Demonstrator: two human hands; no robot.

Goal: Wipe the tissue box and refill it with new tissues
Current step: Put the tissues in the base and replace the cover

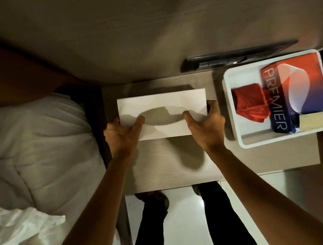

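White tissue box [162, 106] lay flat on the wooden counter [170, 161], just left of the white tray [232, 111] that held the new tissue pack [295, 89] and red cloth [250, 103]. Both hands, left [123, 134] and right [206, 123], were closed on the box's ends, thumbs at the oval slot. An uneven lift could probably tilt the box into the tray.

I read "PREMIER" in white capitals on the blue side of the red-and-blue tissue pack [276, 99]; partly repeated on its end.
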